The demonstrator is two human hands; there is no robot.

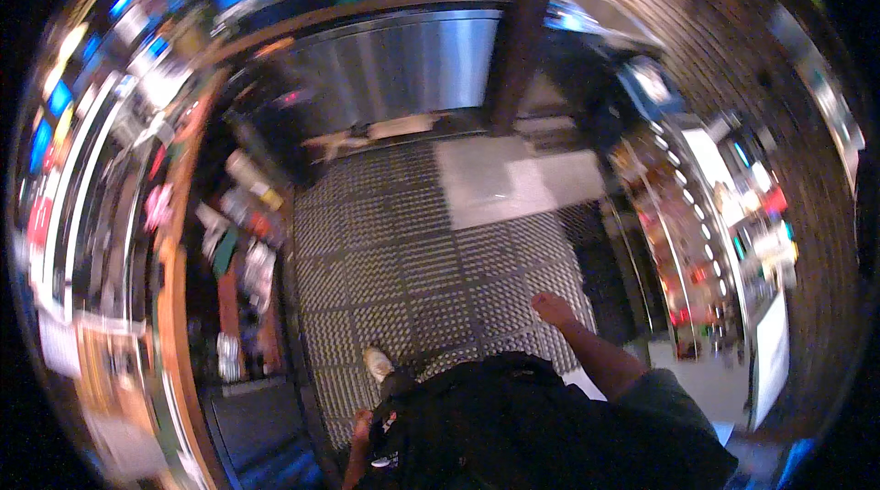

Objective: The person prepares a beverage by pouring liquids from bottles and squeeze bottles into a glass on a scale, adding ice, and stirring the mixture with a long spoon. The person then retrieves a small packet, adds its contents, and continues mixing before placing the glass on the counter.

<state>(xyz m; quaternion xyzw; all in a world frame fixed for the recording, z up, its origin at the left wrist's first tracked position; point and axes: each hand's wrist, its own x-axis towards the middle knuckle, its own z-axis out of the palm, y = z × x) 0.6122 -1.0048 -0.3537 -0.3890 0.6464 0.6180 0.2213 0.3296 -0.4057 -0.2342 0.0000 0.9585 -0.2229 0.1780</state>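
Observation:
My right hand (554,312) hangs in front of my body over the perforated rubber floor mat (385,249). I see nothing in it, though blur hides how its fingers lie. At my left side, partly covered by my dark shirt (474,421), my left hand (362,423) shows only in part. Whether it holds anything cannot be made out. A light-coloured shoe (377,364) rests on the mat below me. Both hands appear apart from the counters.
A wooden-edged counter (175,284) runs along my left, above cluttered shelves (237,270). Lit glass-fronted shelving (677,235) of bottle-like items stands right. Ahead are a stainless steel panel (405,64), a dark post (526,43) and pale flat sheets (481,180) on the floor.

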